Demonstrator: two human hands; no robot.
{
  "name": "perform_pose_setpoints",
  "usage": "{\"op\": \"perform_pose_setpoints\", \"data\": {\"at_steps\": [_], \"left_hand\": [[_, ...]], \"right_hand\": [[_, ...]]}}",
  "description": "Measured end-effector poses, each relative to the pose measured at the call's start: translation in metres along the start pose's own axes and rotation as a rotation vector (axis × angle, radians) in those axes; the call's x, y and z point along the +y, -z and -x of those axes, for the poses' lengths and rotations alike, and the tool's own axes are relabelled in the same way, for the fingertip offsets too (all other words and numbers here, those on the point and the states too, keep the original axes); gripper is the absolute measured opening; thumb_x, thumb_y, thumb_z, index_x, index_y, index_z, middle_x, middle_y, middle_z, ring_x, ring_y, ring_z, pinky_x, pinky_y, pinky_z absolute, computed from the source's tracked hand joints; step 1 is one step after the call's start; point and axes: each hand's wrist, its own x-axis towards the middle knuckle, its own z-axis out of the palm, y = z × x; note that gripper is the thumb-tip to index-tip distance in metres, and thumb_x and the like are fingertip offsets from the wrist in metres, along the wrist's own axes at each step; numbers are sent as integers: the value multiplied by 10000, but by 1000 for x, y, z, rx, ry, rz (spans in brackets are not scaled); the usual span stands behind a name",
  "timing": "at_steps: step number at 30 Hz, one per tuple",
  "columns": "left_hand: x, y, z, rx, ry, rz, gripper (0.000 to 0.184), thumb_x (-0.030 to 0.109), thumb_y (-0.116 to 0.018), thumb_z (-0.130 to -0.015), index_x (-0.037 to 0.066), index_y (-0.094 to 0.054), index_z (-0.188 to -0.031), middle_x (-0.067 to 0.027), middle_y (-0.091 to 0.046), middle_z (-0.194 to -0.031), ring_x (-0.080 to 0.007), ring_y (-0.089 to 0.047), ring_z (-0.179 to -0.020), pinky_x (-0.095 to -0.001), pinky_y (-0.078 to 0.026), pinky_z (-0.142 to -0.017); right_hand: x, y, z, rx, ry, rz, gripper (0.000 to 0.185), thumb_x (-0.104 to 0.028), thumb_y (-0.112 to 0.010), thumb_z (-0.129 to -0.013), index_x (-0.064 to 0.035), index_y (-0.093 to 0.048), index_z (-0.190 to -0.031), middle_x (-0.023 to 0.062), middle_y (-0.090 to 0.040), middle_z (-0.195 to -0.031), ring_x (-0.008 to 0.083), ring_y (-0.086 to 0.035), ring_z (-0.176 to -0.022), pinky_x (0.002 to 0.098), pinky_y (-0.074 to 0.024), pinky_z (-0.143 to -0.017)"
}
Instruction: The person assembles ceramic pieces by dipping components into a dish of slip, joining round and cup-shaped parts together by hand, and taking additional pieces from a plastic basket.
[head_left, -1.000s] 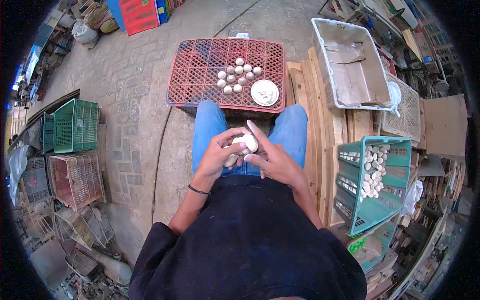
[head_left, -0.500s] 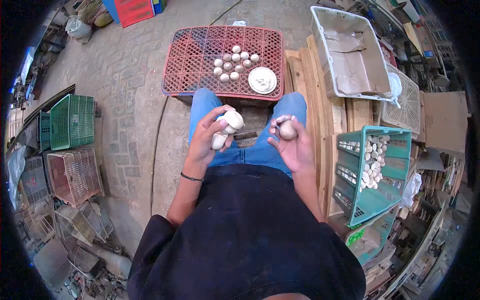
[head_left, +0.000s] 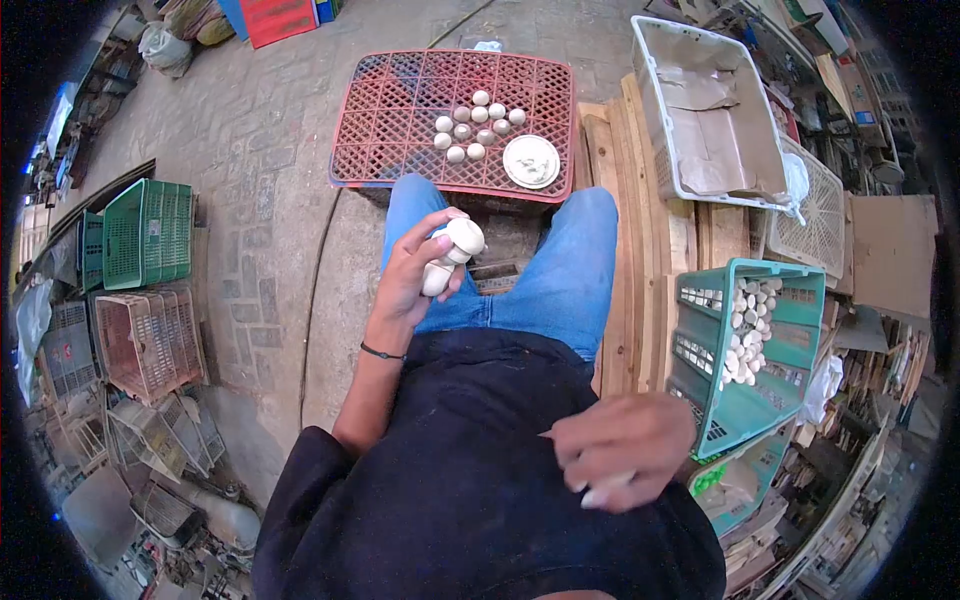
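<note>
My left hand (head_left: 410, 270) is closed around several smooth white rounded pieces (head_left: 463, 238), knob-like in shape, above my left knee. My right hand (head_left: 625, 450) is at the right front of my dark shirt, with curled, blurred fingers. A small whitish spot shows at its fingertips; whatever is inside is hidden. On the upturned red plastic crate (head_left: 395, 120) before my knees, several small round knobs (head_left: 480, 115), pale and brownish, sit in a cluster. Beside them lies a round white lid-like dish (head_left: 531, 162) with white smears on it.
To my right, a tilted green crate (head_left: 705, 385) holds many white pieces (head_left: 745, 330). Wooden planks (head_left: 630, 250) run alongside, with a white, cardboard-lined crate (head_left: 650, 90) farther ahead. Green (head_left: 150, 235) and pale pink crates (head_left: 150, 345) stand on the left.
My right hand has moved from above my right thigh back toward my shirt's right side. The brownish round knob it held is out of sight. My left hand keeps its white pieces almost unmoved.
</note>
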Motion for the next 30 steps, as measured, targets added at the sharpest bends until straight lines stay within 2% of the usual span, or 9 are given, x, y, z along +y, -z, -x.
{"op": "perform_pose_setpoints", "data": {"at_steps": [4, 10, 19, 22, 23, 25, 26, 29, 30], "left_hand": [[-1, -1, -3, -14, -4, -11, 390, 189, -585, -843, 29, -492, -1186, -109, -604, -856, -120, -525, -488, -203, -354, -336], [1, 2, 1, 12, -27, -12, 394, 195, -586, -842, 30, -492, -1187, -106, -603, -857, -117, -527, -486, -206, -352, -333], [-2, 5, 0, 18, -36, -8, 385, 194, -573, -850, 27, -491, -1187, -108, -606, -862, -119, -529, -488, -208, -353, -331], [-2, 5, 0, 27, -36, -11, 380, 192, -571, -852, 26, -493, -1185, -106, -605, -855, -120, -531, -490, -206, -355, -331], [-2, 5, 0, 23, -30, -11, 378, 191, -571, -852, 26, -494, -1184, -106, -605, -852, -120, -531, -489, -206, -357, -332], [-3, 4, -2, 23, -28, -20, 375, 192, -572, -853, 25, -496, -1180, -108, -606, -853, -121, -530, -488, -205, -358, -333], [-4, 3, -4, 28, -31, -29, 372, 193, -573, -853, 25, -498, -1176, -110, -606, -855, -123, -530, -488, -205, -359, -335], [-4, 2, -6, 8, -50, -11, 369, 200, -578, -852, 25, -501, -1169, -113, -607, -856, -125, -531, -488, -207, -359, -335], [-4, 1, -5, 11, -48, -10, 369, 200, -578, -852, 25, -501, -1169, -113, -607, -856, -125, -531, -488, -207, -359, -335]], "right_hand": [[-6, -8, -20, -81, 139, 200, 131, -62, -573, -813, 44, -500, -835, 134, -432, -705, 263, -495, -577, 323, -399, -426], [-8, -11, -22, 42, 665, -260, 199, -65, -562, -807, 103, -525, -708, 208, -520, -725, 264, -518, -467, 342, -454, -394], [-9, -10, -23, 75, 281, 110, 182, -121, -562, -818, 57, -556, -785, 203, -535, -762, 234, -532, -485, 296, -452, -391], [-36, 6, -16, -338, 584, -287, 142, -66, -535, -852, 34, -560, -949, 161, -549, -705, 261, -538, -537, 656, -462, -766], [-35, 4, -14, -339, 582, -285, 142, -66, -535, -852, 34, -560, -949, 161, -549, -705, 261, -538, -537, 656, -462, -766], [-22, -13, -4, 364, 569, -562, 213, -115, -560, -775, -33, -555, -578, 134, -595, -674, 195, -565, -487, 323, -483, -433], [29, -30, 19, 314, 785, -1261, 296, -191, -518, -825, -3, -523, -596, 167, -538, -647, 216, -560, -500, 347, -494, -443], [44, 15, -11, 715, 182, -312, 281, -265, -415, -896, 11, -452, -860, 114, -413, -654, 170, -446, -475, 377, -508, -407], [56, 23, -12, 736, 143, -336, 271, -264, -430, -904, 2, -426, -847, 110, -400, -661, 150, -408, -485, 409, -533, -412]]}}
